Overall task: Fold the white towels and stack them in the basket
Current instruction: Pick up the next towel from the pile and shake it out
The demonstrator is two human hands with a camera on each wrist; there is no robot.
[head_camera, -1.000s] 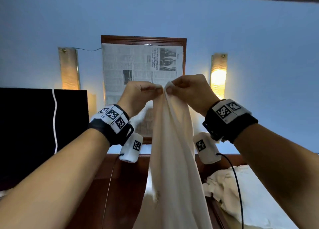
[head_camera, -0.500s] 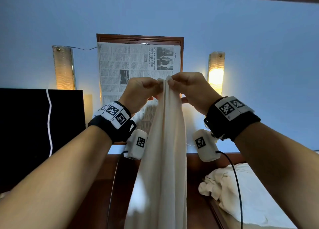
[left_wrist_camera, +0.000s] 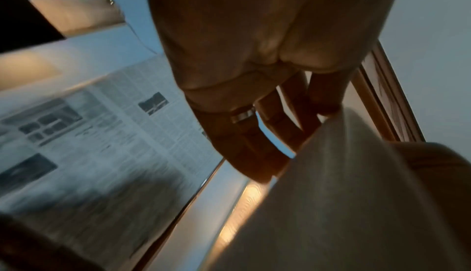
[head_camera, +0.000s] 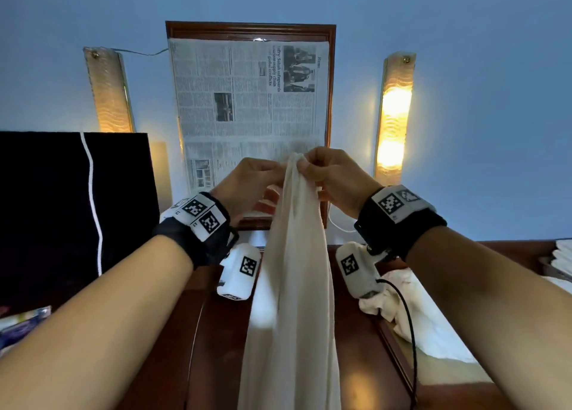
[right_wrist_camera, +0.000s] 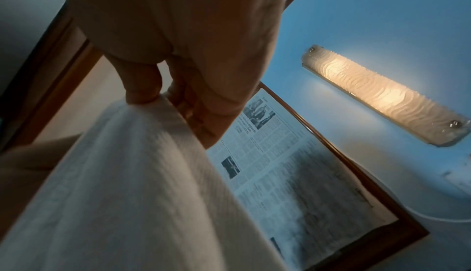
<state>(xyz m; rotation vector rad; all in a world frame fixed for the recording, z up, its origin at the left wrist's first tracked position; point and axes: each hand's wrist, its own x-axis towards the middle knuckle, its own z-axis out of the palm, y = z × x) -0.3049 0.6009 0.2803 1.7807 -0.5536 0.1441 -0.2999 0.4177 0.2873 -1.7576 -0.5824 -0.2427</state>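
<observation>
From the head view, the left hand (head_camera: 247,183) and the right hand (head_camera: 334,177) are meeting at chest height in front of a framed newspaper (head_camera: 247,112), each grip pinching the top edge of a white towel (head_camera: 294,301) that is hanging straight down in a narrow drape over the wooden counter (head_camera: 201,347); a crumpled pile of white cloth (head_camera: 411,313) is lying to the right, and no basket is showing clearly. In the left wrist view, blurred, the fingers (left_wrist_camera: 323,102) are curling against the towel's upper fold (left_wrist_camera: 356,174). In the right wrist view the fingertips (right_wrist_camera: 142,92) are pressing into the gathered towel (right_wrist_camera: 127,174) — a small bite of cloth only. Judging from this, the risk is a corner slipping out of so shallow a pinch while the hands are handing edges over, leaving the fold crooked or the towel dropping onto the counter.
</observation>
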